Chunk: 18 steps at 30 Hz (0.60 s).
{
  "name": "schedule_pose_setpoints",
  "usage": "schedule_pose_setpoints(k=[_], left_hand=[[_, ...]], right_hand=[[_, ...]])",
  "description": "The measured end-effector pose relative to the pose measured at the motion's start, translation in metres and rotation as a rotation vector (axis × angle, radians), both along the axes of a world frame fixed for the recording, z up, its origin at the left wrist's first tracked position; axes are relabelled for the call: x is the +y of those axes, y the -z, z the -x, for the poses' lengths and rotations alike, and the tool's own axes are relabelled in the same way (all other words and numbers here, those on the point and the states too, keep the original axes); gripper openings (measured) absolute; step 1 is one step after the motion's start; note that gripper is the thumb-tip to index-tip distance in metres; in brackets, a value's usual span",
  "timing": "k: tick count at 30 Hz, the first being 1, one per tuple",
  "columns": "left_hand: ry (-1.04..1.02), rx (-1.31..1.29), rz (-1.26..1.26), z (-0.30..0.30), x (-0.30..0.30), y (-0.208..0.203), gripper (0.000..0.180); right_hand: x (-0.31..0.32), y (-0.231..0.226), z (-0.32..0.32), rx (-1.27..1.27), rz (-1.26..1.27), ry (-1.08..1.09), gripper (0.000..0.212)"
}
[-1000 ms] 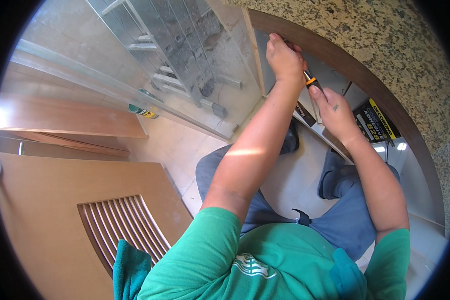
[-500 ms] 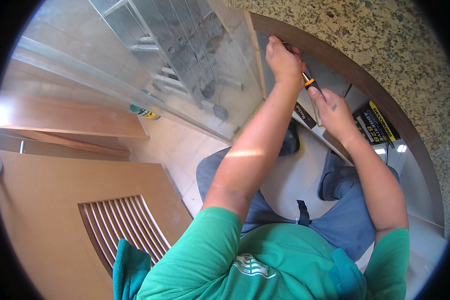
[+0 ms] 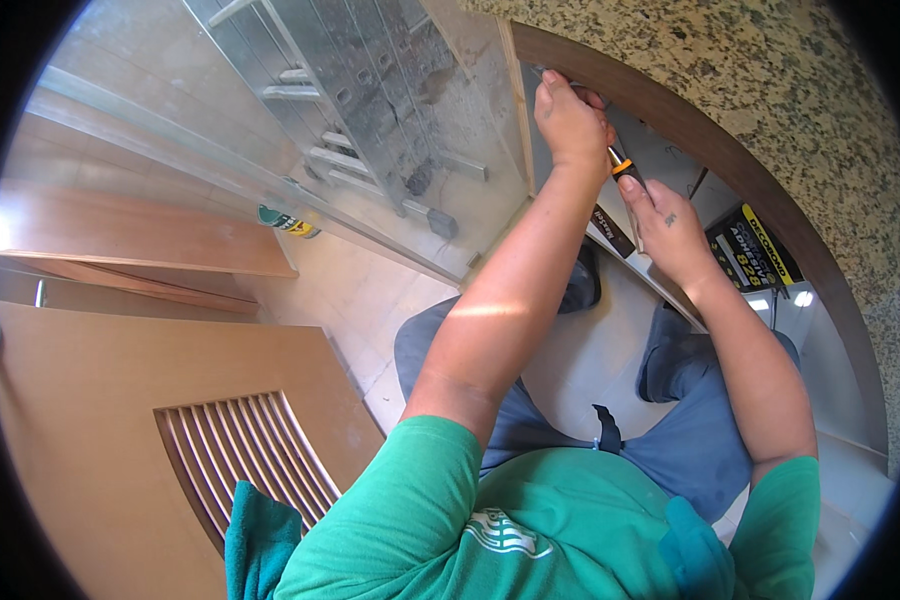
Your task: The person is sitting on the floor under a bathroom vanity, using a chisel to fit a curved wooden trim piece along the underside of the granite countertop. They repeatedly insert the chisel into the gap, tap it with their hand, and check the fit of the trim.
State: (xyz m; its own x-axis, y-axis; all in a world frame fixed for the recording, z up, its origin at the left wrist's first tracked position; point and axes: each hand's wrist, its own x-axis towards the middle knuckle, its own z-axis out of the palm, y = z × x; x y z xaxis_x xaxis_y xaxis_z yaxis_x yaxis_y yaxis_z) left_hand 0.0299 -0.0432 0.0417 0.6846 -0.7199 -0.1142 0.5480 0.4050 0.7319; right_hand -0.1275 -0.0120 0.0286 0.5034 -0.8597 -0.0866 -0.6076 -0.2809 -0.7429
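Note:
My left hand [image 3: 570,120] is raised to the underside of the brown wooden frame [image 3: 690,115] beneath the speckled granite counter [image 3: 770,80], fingers closed around something small that I cannot make out. Just below it, my right hand [image 3: 665,225] grips a screwdriver with an orange and black handle [image 3: 622,166], its tip pointing up toward the left hand. Both forearms reach up from the lower edge, above my knees in blue trousers.
A metal ladder [image 3: 370,110] lies behind a glass panel at top centre. A wooden door with a louvred vent [image 3: 240,460] lies flat at lower left, with wooden boards [image 3: 140,235] beyond. A black and yellow box [image 3: 750,255] sits inside the cabinet at right.
Both hands stay at the frame; the left hand has shifted slightly along the wood and the screwdriver handle sits a little closer under it.

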Motion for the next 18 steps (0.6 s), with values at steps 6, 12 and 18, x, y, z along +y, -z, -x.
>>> schedule_pose_setpoints(k=[6,12,18], left_hand=[[-0.004,0.025,-0.03,-0.0033,-0.0059,-0.0002,0.04],[0.01,0.043,-0.031,-0.0057,-0.0065,-0.0018,0.038],[0.017,0.039,-0.026,-0.0075,-0.0039,-0.0028,0.037]], right_hand=[[-0.0032,0.0003,-0.0039,0.028,0.015,0.007,0.062],[-0.0076,0.0045,-0.0076,-0.022,-0.021,0.007,0.063],[-0.0039,0.0026,-0.0063,-0.057,-0.034,-0.002,0.063]])
